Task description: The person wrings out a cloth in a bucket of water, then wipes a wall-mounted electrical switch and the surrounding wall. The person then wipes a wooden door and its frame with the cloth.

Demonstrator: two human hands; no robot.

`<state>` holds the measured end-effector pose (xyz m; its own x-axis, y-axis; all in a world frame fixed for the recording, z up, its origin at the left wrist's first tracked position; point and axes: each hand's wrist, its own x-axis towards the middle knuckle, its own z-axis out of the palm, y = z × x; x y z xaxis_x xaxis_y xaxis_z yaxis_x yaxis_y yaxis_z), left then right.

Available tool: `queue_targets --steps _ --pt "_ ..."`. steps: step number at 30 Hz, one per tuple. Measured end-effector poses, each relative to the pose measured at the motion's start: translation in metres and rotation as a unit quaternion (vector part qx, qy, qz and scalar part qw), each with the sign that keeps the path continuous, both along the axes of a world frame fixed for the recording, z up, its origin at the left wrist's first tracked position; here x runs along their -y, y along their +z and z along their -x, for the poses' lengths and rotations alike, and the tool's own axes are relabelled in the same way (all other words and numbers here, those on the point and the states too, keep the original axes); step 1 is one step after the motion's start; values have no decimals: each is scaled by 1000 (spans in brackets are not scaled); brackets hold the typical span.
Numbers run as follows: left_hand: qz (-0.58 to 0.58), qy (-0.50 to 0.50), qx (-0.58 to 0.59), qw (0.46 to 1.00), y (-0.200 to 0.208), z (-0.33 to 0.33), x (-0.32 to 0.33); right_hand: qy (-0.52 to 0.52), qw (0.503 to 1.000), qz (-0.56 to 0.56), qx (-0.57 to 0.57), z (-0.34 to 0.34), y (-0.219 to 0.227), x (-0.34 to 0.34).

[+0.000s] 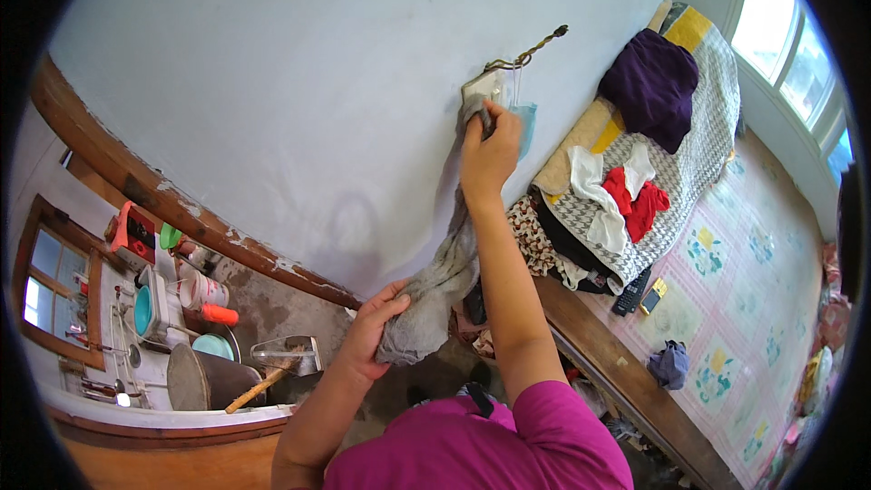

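Note:
A crumpled grey cloth [425, 316] hangs in a long strip against the pale wall between my hands. My left hand [370, 331] is closed on its wide lower end, thumb on top. Higher up, my right hand [493, 152] pinches the narrow upper end with fingers bent. This end lies at a whitish switch plate [481, 85] on the wall and covers its lower part. Twisted wire [531, 54] sticks out above the plate. A light blue face mask [525, 130] hangs by its loops just right of my right hand.
At the right, a bed [726, 308] with a wooden edge [626, 372] bears a folded patterned quilt [708, 118], purple cloth [651, 82], red and white clothes [646, 209] and a remote control [631, 292]. Beyond a wooden frame [181, 209] at left stand a large pot [204, 378] and a dustpan [295, 354].

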<state>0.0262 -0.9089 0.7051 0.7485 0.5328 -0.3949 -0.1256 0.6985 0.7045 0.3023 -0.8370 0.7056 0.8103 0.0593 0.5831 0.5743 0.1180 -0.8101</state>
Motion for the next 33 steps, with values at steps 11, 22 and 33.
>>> queue_targets --steps 11,22,33 --pt "0 -2 -8 1000 -2 0 -2 25 994 -55 86 -16 14 2" --pt "-8 -3 -1 1000 -6 0 -7 2 1000 8 -12 -24 -58 -2" --pt "18 -6 21 1000 -5 -3 -12 18 999 -41 23 0 -44 -8"
